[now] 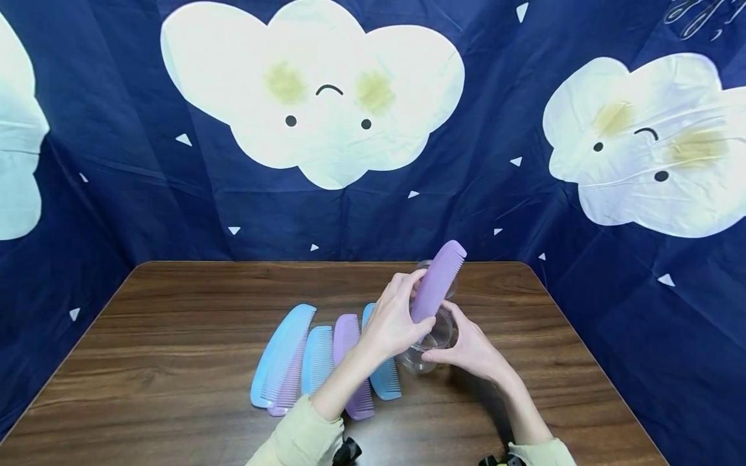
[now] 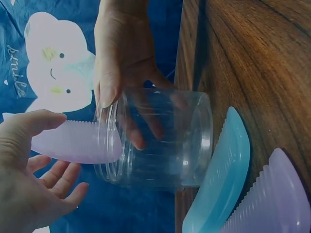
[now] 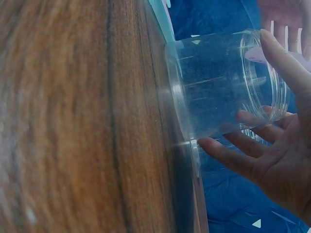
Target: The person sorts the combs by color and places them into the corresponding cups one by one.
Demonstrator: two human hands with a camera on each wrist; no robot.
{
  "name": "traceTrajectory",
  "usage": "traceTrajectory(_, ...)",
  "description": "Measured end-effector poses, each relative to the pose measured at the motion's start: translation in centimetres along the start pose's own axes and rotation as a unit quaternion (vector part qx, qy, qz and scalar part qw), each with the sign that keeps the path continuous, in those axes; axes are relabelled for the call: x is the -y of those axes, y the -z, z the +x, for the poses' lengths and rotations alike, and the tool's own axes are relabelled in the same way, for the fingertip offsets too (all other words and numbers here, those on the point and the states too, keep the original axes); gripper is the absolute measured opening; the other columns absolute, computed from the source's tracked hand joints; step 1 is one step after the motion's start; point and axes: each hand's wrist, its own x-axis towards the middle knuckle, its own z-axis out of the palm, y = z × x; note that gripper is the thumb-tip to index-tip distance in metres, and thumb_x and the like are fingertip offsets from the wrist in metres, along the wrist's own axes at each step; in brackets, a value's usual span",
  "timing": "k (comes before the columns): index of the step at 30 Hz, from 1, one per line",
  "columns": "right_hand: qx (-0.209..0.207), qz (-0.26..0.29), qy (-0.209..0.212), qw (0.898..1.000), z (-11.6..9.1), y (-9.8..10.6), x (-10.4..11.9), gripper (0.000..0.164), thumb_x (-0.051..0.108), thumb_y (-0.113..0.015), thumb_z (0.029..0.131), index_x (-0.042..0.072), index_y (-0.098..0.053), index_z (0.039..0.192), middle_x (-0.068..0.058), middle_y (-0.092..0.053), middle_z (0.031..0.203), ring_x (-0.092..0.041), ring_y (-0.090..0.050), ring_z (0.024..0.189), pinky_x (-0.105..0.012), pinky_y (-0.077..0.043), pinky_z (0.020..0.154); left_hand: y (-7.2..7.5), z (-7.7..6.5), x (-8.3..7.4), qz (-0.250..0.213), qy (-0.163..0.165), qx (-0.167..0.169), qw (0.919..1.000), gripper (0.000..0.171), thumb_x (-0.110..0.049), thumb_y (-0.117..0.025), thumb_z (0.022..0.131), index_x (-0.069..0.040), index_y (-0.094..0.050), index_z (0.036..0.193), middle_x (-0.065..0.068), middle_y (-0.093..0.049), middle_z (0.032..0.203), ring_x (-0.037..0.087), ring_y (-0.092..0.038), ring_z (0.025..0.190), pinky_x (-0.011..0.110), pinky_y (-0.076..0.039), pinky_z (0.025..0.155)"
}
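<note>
A purple comb is pinched between the thumb and fingers of my left hand. Its lower end dips into the mouth of a clear plastic jar, as the left wrist view shows. The jar stands upright on the table. My right hand holds the jar near its rim, thumb on one side and fingers round the other; the right wrist view shows this hand close up. Besides the comb's tip, nothing shows through the jar's wall.
Left of the jar lie a blue comb overlapping a purple one, then a blue comb, a purple comb and another blue comb, partly behind my left arm. Another clear object stands behind the jar on the wooden table.
</note>
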Motion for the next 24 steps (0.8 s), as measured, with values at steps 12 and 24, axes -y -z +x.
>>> traceTrajectory(12,-0.004,-0.011,-0.004,1.0,-0.2,-0.3,-0.4,0.096,0.035,-0.094,0.073,0.025,-0.04,0.152,-0.004,-0.057,0.15,-0.024,-0.057,0.134,-0.048,-0.048,0.108,-1.2,-0.7,0.7,0.081,-0.004,0.002,0.9967,0.082,-0.028,-0.081,0.081,-0.023,-0.043,0.154,0.0,-0.059,0.128,0.018,-0.061,0.108,0.039,-0.051,0.091)
traceTrajectory(24,-0.009,-0.019,-0.004,1.0,0.1,-0.1,-0.3,0.096,0.044,-0.093,0.071,0.025,-0.042,0.15,-0.001,-0.063,0.143,-0.02,-0.06,0.129,-0.043,-0.048,0.107,-2.1,-0.9,1.2,0.125,-0.015,0.025,0.9917,0.083,-0.028,-0.082,0.079,-0.02,-0.044,0.152,0.004,-0.06,0.127,0.024,-0.061,0.114,0.048,-0.046,0.111)
